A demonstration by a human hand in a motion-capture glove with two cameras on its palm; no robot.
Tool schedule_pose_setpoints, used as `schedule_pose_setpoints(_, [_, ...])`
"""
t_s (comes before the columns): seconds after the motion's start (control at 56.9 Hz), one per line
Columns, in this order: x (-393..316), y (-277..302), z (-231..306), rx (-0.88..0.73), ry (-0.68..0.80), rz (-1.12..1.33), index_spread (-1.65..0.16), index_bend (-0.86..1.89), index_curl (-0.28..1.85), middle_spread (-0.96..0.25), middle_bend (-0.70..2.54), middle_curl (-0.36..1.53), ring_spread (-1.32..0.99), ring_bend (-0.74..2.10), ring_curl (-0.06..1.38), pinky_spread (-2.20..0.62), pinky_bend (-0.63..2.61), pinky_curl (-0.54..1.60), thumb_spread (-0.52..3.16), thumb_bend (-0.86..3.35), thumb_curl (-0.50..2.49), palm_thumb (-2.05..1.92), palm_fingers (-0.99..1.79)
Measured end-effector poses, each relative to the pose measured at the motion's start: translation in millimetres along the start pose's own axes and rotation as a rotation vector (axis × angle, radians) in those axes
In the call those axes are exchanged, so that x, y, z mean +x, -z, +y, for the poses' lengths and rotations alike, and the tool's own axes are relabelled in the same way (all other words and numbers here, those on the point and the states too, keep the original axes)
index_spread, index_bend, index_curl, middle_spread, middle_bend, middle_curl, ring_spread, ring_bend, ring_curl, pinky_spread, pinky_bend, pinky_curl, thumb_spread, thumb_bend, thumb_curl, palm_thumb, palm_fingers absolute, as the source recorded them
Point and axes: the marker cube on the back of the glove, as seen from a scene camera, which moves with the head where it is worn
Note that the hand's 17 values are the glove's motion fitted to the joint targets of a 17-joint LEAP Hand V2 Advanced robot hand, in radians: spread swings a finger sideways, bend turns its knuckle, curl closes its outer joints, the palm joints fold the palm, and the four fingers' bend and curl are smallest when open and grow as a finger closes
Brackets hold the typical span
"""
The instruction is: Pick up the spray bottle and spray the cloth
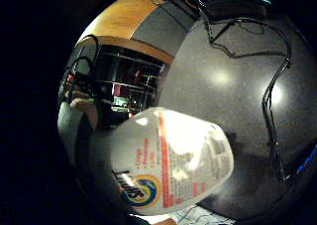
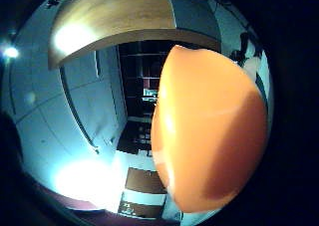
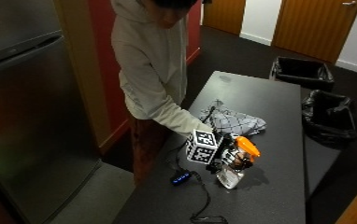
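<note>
Gloved right hand grips clear plastic spray bottle with orange trigger head.
Bottle above dark bench; checked grey cloth lies farther along, open surface right.

One spray bottle – one cloth – two bins

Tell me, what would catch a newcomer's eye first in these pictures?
Probably the spray bottle with its bright orange top, which the gloved right hand grips above the dark table. Next comes the checked cloth, lying crumpled on the table just beyond the bottle.
</note>
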Motion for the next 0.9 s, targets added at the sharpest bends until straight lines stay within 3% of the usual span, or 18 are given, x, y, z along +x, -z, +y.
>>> schedule_pose_setpoints(0.264, [-2,-5,-3,-0.086,0.021,-0.001,-0.19,0.14,0.32,-0.11,0.35,0.44,-0.12,0.59,0.4,-0.06,0.33,0.38,0.92,-0.02,0.48,0.88,1.24])
schedule_pose_setpoints(0.65, [-13,-29,-19,-0.193,0.131,0.212,-0.22,0.3,0.46,-0.15,0.54,0.52,-0.16,0.7,0.46,-0.19,0.33,0.39,0.54,-0.02,0.64,0.96,1.41])
schedule_pose_setpoints(0.791, [-29,-34,-16,-0.283,0.216,0.278,-0.22,0.35,0.5,-0.15,0.56,0.53,-0.16,0.7,0.46,-0.21,0.34,0.39,0.44,-0.03,0.68,0.96,1.4])
schedule_pose_setpoints(0.896, [-50,-37,7,-0.457,0.3,0.349,-0.21,0.38,0.52,-0.15,0.57,0.53,-0.16,0.69,0.46,-0.22,0.34,0.39,0.39,-0.03,0.7,0.96,1.4])
